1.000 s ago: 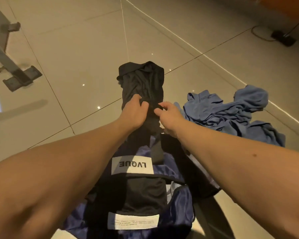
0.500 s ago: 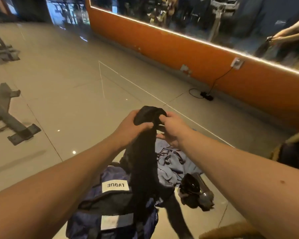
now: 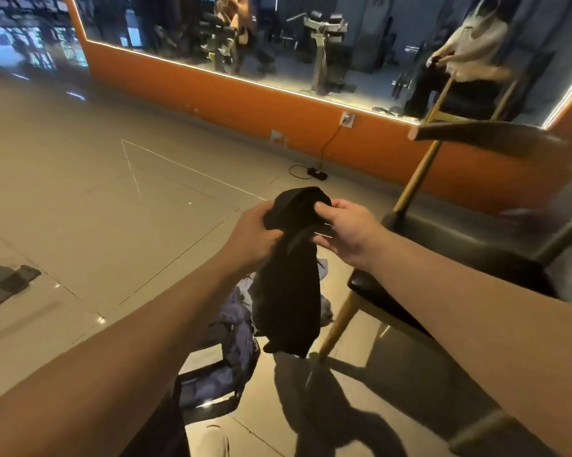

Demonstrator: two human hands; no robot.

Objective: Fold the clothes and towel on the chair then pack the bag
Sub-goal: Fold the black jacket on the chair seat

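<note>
A black garment (image 3: 288,291) is gripped at its top by the left hand (image 3: 255,232) and right hand (image 3: 347,229), fingers curled round the cloth. It is hung above the bag (image 3: 235,328) on the floor, beside the chair (image 3: 443,239). Being bunched, it could be folded crookedly, or dropped if one grip slackens. The bag's contents cannot be told.

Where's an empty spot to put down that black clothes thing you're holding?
The chair's dark seat shows bare beside the right hand. The floor tiles are open between the bag and the grey metal foot far left. Crowded: straight below the black garment, where bag and blue cloth lie by the chair leg.
</note>
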